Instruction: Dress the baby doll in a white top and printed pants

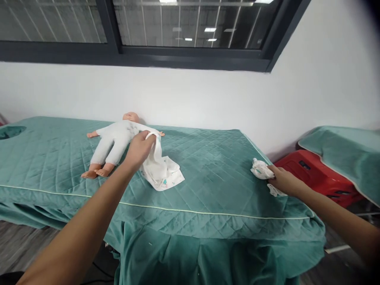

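Note:
My left hand (pixel 140 148) is closed on one end of a white printed baby garment (pixel 163 171), whose lower part spreads over the green quilted bed cover (pixel 208 158). Its exact cut cannot be made out in the folds. Just behind and left of that hand, a baby doll (pixel 114 136) in a pale suit lies on its back, legs toward me. Over at the right end of the bed, my right hand (pixel 283 180) grips a bunched white printed cloth (pixel 261 169). Part of the cloth shows below the fingers; my palm hides the middle.
Behind the bed stands a white wall (pixel 208 95) with a dark-framed window (pixel 190 57) above. To the right are a red plastic object (pixel 317 174) and another green-covered surface (pixel 347 154). A pale piping line (pixel 192 211) marks the bed's front edge.

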{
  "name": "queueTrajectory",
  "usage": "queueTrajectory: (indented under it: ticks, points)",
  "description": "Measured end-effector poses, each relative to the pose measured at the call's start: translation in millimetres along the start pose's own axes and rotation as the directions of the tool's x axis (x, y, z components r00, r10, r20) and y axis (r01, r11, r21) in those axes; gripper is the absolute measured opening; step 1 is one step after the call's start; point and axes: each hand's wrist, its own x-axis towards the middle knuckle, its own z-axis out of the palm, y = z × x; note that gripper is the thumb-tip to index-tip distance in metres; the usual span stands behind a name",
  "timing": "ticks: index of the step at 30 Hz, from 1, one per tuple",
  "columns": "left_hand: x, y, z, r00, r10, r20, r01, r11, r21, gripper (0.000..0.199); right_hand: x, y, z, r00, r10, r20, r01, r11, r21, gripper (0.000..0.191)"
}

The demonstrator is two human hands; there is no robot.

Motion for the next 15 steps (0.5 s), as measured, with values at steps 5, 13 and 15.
queueTrajectory:
  ticks: [5,13,15]
  points:
    - [3,23,25.6,0.975,0.020,0.220,-0.038,0.996,0.078,0.005,15,-82,-24,0.978,-0.146,0.151,0.146,0.989,0.012,0.082]
    - [-10,85,61.0,0.901,0.134,0.413,-0.134,0.991,-0.028,0.028,12,-302,-85,0.769,-0.625,0.138,0.493,0.716,0.493,0.071]
    - [-10,75,60.9,0.899,0.192,0.394,-0.191,0.981,-0.042,0.026,20,-316,-83,0.769,-0.625,0.136,0.546,0.752,0.370,0.056]
